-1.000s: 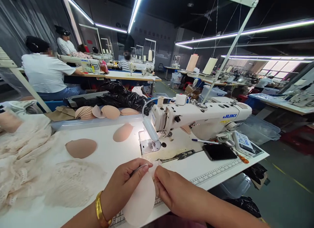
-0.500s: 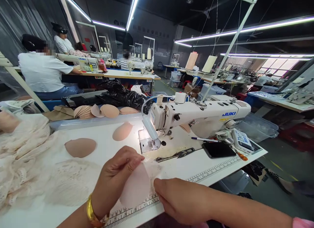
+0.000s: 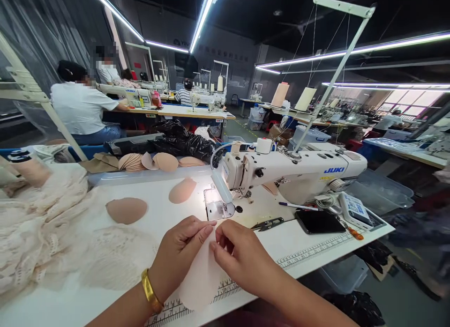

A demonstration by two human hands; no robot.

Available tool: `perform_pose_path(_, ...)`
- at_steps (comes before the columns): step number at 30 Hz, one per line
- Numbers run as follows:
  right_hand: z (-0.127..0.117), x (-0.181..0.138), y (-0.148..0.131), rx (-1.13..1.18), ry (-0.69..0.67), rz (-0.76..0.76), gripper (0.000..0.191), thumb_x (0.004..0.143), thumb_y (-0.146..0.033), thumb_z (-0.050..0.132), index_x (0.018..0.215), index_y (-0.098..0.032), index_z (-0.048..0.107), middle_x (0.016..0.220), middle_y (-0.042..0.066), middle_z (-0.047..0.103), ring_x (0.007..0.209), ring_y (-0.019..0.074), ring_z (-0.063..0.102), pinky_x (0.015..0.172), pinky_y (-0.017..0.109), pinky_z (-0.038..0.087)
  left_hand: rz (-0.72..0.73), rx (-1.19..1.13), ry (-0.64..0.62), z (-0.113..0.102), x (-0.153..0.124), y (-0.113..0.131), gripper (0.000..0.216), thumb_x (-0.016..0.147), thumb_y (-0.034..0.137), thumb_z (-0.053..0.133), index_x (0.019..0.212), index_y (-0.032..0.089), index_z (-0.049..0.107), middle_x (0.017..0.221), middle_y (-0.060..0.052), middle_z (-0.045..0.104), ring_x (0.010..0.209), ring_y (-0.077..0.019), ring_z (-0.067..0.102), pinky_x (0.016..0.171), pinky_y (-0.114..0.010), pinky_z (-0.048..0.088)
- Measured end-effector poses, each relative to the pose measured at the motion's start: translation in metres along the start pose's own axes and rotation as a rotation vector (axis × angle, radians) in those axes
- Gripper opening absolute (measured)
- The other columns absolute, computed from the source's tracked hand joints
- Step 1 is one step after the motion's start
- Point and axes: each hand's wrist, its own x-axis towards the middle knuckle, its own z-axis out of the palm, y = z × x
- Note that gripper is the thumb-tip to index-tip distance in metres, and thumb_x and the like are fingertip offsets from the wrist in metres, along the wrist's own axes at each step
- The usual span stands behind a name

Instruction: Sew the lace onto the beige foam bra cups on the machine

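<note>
A pale pink bra cup (image 3: 198, 278) hangs upright over the table's front edge in front of me. My left hand (image 3: 184, 242) pinches its top corner between thumb and fingers. Curled at the cup's upper right edge is my right hand (image 3: 241, 254), its thumb and forefinger on that edge; the exact grip is partly hidden. Just beyond both hands stands the lit needle plate (image 3: 220, 211) of a sewing machine (image 3: 284, 170). Two beige cups, one on the left (image 3: 126, 210) and one nearer the machine (image 3: 182, 190), lie on the table. A sheer lace piece (image 3: 116, 256) lies left of my left hand.
Piled lace fabric (image 3: 42, 228) covers the table's left side, with a blurred hand (image 3: 33, 170) above it. Stacked cups (image 3: 131, 162) line the back. Thread snips (image 3: 269, 224), a pen (image 3: 298, 206) and a phone (image 3: 319, 221) lie right. A co-worker (image 3: 82, 104) sits behind.
My right hand has moved up and inward, from the cup's lower right side to near its top corner beside my left hand. The view has shifted slightly left.
</note>
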Motion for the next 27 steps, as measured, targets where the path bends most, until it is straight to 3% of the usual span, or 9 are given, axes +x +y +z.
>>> perform_pose_path(2, 0.008, 0.004, 0.004, -0.064, 0.058, -0.049, 0.02, 0.087, -0.011, 0.057, 0.077, -0.024, 0.045, 0.076, -0.002, 0.053, 0.069, 0.0167, 0.05, 0.065, 0.029, 0.034, 0.054, 0.035, -0.006, 0.0, -0.001, -0.002, 0.031, 0.097, 0.042, 0.059, 0.102, 0.031, 0.087, 0.082, -0.003, 0.074, 0.08, -0.0204, 0.069, 0.075, -0.031, 0.056)
perform_pose_path(6, 0.002, 0.006, 0.008, 0.025, 0.082, 0.022, 0.013, 0.086, -0.011, 0.054, 0.083, -0.023, 0.056, 0.077, -0.001, 0.058, 0.07, 0.0168, 0.051, 0.065, 0.029, 0.035, 0.085, 0.091, 0.011, -0.001, -0.002, -0.004, 0.03, 0.098, 0.041, 0.059, 0.103, 0.033, 0.087, 0.075, -0.001, 0.07, 0.073, -0.0183, 0.068, 0.067, -0.028, 0.053)
perform_pose_path(10, -0.004, 0.002, 0.005, 0.198, 0.031, 0.167, 0.015, 0.096, -0.024, 0.054, 0.081, -0.023, 0.056, 0.077, -0.002, 0.057, 0.071, 0.0167, 0.051, 0.061, 0.028, 0.036, 0.108, 0.095, 0.026, -0.001, -0.001, -0.005, 0.028, 0.098, 0.04, 0.06, 0.103, 0.033, 0.087, 0.07, 0.0, 0.066, 0.068, -0.0167, 0.066, 0.063, -0.026, 0.051)
perform_pose_path(14, 0.004, 0.0, 0.007, 0.17, -0.008, 0.074, 0.024, 0.102, -0.038, 0.06, 0.085, -0.024, 0.053, 0.082, -0.001, 0.057, 0.074, 0.017, 0.052, 0.066, 0.029, 0.038, 0.125, 0.085, 0.013, -0.001, -0.001, -0.007, 0.028, 0.099, 0.039, 0.06, 0.105, 0.032, 0.087, 0.076, -0.001, 0.072, 0.074, -0.0174, 0.069, 0.07, -0.027, 0.053)
perform_pose_path(19, -0.006, 0.006, 0.029, -0.231, 0.306, -0.174, 0.028, 0.106, -0.021, 0.042, 0.078, -0.025, 0.04, 0.076, 0.001, 0.049, 0.07, 0.0194, 0.045, 0.065, 0.033, 0.031, 0.118, 0.143, -0.035, 0.0, -0.002, -0.003, 0.03, 0.099, 0.041, 0.059, 0.099, 0.032, 0.088, 0.067, 0.0, 0.065, 0.064, -0.0162, 0.064, 0.06, -0.026, 0.049)
perform_pose_path(22, -0.025, 0.006, 0.036, -0.328, 0.47, -0.196, 0.029, 0.105, -0.019, 0.043, 0.077, -0.026, 0.042, 0.074, 0.0, 0.045, 0.067, 0.0197, 0.042, 0.064, 0.034, 0.03, 0.11, 0.144, -0.08, 0.001, -0.002, 0.001, 0.033, 0.099, 0.044, 0.057, 0.095, 0.031, 0.087, 0.067, 0.0, 0.066, 0.064, -0.0167, 0.065, 0.061, -0.026, 0.048)
perform_pose_path(24, -0.032, 0.002, 0.031, -0.233, 0.496, -0.181, 0.028, 0.106, -0.023, 0.046, 0.078, -0.025, 0.047, 0.076, 0.001, 0.048, 0.07, 0.0198, 0.045, 0.066, 0.033, 0.033, 0.082, 0.146, -0.12, 0.001, -0.002, 0.003, 0.036, 0.1, 0.046, 0.056, 0.09, 0.03, 0.086, 0.068, 0.0, 0.068, 0.066, -0.0172, 0.066, 0.063, -0.027, 0.048)
perform_pose_path(27, -0.026, -0.007, 0.014, 0.177, 0.297, -0.138, 0.028, 0.11, -0.035, 0.047, 0.085, -0.024, 0.053, 0.087, 0.003, 0.059, 0.079, 0.0191, 0.056, 0.073, 0.032, 0.044, 0.04, 0.14, -0.177, 0.003, -0.002, 0.003, 0.037, 0.1, 0.046, 0.055, 0.085, 0.029, 0.084, 0.072, 0.0, 0.071, 0.069, -0.017, 0.067, 0.065, -0.026, 0.049)
